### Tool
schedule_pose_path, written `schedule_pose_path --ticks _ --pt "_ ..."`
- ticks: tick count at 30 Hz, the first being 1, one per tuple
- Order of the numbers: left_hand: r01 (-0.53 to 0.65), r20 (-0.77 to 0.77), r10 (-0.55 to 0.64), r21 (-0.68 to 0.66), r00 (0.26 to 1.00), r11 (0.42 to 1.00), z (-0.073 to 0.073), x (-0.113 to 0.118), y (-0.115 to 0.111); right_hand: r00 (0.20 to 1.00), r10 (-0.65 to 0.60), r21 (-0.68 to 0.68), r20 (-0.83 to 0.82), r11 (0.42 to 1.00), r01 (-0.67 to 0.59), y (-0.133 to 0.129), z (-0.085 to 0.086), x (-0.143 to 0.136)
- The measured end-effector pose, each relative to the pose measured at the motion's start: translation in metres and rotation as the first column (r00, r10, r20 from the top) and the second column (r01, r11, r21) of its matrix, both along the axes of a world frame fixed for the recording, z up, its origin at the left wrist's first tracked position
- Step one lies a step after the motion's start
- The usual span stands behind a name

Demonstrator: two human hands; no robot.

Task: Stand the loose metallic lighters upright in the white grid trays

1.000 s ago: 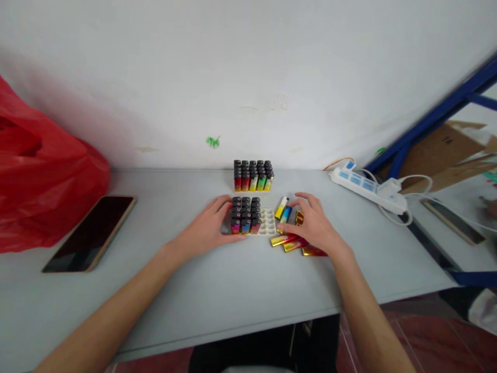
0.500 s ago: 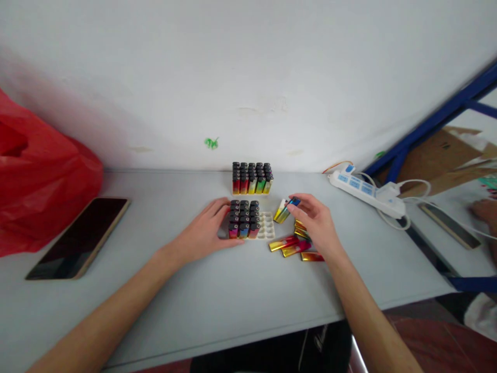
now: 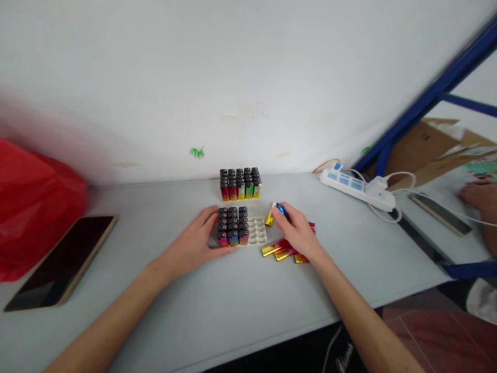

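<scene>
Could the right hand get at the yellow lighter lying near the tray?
Probably yes: the right hand is close to the yellow lighter with nothing visible between, though it seems to hold a blue lighter.

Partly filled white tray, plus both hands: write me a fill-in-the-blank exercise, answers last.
The white plastic tray of black-topped lighters shows bare cups at its ____ end.
The person's left hand is at the tray's ____ end.
The shiny lighter in the person's right hand is coloured ____.
The large plastic bag beside the dark-screened phone is coloured ____.

Missing words: right; left; blue; red.
</scene>
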State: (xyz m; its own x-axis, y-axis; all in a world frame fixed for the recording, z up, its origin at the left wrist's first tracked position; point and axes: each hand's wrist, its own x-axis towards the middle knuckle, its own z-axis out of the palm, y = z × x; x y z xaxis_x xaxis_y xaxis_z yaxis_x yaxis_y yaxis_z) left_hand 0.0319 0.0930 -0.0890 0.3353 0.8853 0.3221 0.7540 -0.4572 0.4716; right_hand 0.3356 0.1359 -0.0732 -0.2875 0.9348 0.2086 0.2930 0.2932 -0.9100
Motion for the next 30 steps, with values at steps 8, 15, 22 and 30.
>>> schedule_pose_path --ticks 8,15,22,30 --pt "0.003 -0.005 -0.003 -0.011 1.000 1.000 0.000 0.000 0.000 0.963 -0.127 0.163 0.240 0.983 0.089 -0.007 0.000 -0.009" --pt "0.009 -0.010 -0.009 -0.008 1.000 1.000 0.003 0.003 -0.002 0.946 -0.144 0.177 0.292 0.980 0.094 -0.009 -0.001 -0.013" --pt "-0.002 -0.039 0.002 -0.014 0.999 1.000 0.003 0.003 -0.003 0.947 -0.139 0.190 0.291 0.978 0.085 -0.012 0.006 -0.017" --pt "0.023 -0.058 -0.022 0.012 0.998 1.000 -0.003 -0.001 -0.004 0.935 -0.124 0.190 0.332 0.980 0.062 -0.011 0.004 -0.011"
